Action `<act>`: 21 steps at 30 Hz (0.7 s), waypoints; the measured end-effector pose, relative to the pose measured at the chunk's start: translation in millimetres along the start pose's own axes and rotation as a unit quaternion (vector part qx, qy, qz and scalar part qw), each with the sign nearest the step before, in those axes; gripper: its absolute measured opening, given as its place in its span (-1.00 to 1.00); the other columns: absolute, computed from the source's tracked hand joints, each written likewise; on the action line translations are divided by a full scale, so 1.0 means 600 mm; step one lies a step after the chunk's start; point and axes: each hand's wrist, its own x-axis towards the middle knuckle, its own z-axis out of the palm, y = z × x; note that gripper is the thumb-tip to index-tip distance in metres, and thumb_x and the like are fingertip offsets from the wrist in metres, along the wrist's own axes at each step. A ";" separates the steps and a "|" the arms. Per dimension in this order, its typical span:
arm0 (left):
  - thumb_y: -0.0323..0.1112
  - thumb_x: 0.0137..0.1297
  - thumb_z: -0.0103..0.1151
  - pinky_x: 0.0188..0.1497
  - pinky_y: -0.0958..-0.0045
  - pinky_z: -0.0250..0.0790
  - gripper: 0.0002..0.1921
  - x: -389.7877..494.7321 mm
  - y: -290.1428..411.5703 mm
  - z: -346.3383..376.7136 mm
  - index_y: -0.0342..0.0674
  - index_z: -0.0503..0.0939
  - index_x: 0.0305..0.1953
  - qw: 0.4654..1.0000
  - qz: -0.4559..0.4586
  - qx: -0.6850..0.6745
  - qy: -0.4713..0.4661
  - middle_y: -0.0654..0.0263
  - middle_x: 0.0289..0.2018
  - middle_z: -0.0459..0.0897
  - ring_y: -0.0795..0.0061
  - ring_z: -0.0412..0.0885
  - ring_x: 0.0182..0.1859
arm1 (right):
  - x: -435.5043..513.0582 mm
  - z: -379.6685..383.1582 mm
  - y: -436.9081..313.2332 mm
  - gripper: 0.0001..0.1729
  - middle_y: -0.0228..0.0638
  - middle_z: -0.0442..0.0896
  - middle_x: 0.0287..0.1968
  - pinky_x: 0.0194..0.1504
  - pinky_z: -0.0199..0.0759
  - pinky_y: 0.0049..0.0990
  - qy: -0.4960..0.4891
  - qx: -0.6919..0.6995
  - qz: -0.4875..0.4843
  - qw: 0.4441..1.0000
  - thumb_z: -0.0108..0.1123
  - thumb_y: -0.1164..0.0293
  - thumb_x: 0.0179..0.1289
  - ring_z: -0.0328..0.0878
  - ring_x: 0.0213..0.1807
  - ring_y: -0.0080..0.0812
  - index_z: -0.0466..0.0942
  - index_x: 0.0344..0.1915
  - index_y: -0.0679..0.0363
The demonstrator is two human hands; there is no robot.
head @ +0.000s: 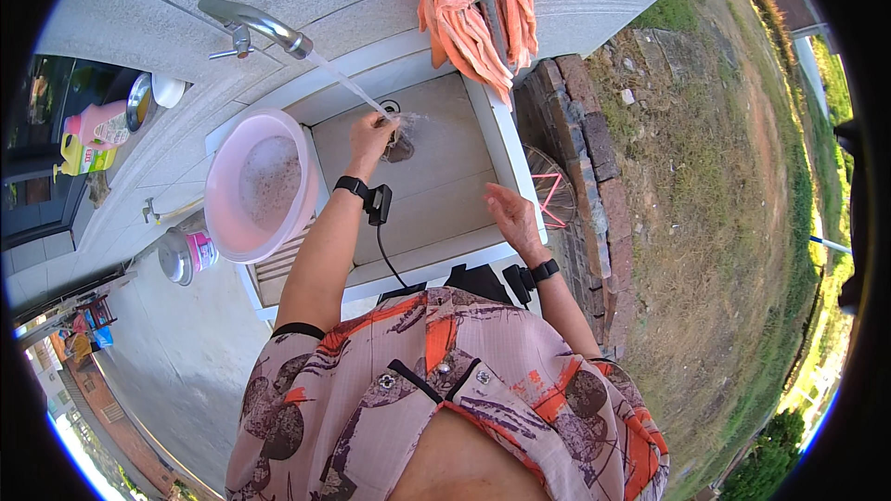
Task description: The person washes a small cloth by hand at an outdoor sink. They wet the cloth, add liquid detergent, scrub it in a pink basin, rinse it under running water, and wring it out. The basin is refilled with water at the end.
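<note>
Water runs from a chrome faucet [299, 45] into a tiled outdoor sink [431, 174]. My left hand [372, 138] is under the stream near the drain, its fingers bent together; a small dark item [399, 147] shows beneath the fingers, and whether they grip it cannot be told. Over the right side of the sink, my right hand [515, 216] is raised with fingers slightly curled and apart, holding nothing. A pink plastic basin [221, 188] with sudsy water rests on the ribbed left part of the sink. Both wrists wear black straps with small devices.
An orange cloth mop head [463, 7] hangs at the sink's back right corner. Pink and yellow-green bottles [87, 153] stand on a ledge at left, by a metal bowl [141, 103]. A lidded bucket [182, 254] is below the basin. A low brick wall [595, 174] borders the right side.
</note>
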 end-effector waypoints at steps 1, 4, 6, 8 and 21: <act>-0.22 0.19 0.43 -0.37 0.33 0.40 -0.72 0.000 -0.001 -0.002 -0.31 0.73 -0.20 1.000 -0.009 0.002 -0.002 0.24 -0.49 0.72 0.49 0.60 -0.48 | -0.001 -0.001 0.000 -0.66 -0.10 0.77 -0.12 -0.10 0.61 -0.45 0.005 -0.005 -0.005 1.000 0.20 0.44 0.43 0.75 -0.14 -0.37 0.59 0.14 0.30; -0.11 0.23 0.41 -0.38 0.38 0.37 -0.66 0.001 -0.008 -0.009 -0.31 0.73 -0.22 0.997 0.028 0.070 -0.015 0.26 -0.51 0.70 0.55 0.57 -0.48 | 0.003 -0.001 -0.002 -0.67 -0.09 0.76 -0.11 -0.13 0.60 -0.44 0.006 -0.034 -0.011 0.999 0.20 0.44 0.42 0.75 -0.18 -0.34 0.59 0.13 0.30; -0.08 0.28 0.37 -0.37 0.39 0.38 -0.64 0.003 -0.012 -0.007 -0.33 0.73 -0.19 0.996 0.022 0.083 -0.037 0.29 -0.51 0.69 0.57 0.56 -0.46 | 0.012 0.003 -0.010 -0.66 -0.08 0.74 -0.10 -0.14 0.60 -0.42 0.010 -0.037 -0.032 0.999 0.21 0.44 0.41 0.75 -0.19 -0.32 0.59 0.13 0.30; -0.05 0.34 0.32 -0.34 0.41 0.40 -0.61 0.002 -0.015 -0.004 -0.35 0.71 -0.15 0.993 -0.015 0.095 -0.068 0.34 -0.47 0.70 0.59 0.55 -0.43 | 0.026 0.009 -0.025 -0.66 -0.09 0.73 -0.10 -0.15 0.60 -0.40 0.013 -0.036 -0.058 0.998 0.22 0.44 0.39 0.75 -0.19 -0.29 0.59 0.13 0.29; -0.38 0.39 0.23 -0.06 0.54 0.47 -0.73 -0.076 0.068 -0.070 -0.32 0.67 0.05 0.936 0.096 -0.050 -0.334 0.37 -0.21 0.74 0.67 0.62 -0.17 | 0.162 0.140 -0.128 -0.59 -0.07 0.74 -0.18 -0.12 0.60 -0.27 0.003 -0.080 -0.206 0.975 0.35 0.44 0.17 0.72 -0.24 -0.10 0.63 0.04 0.28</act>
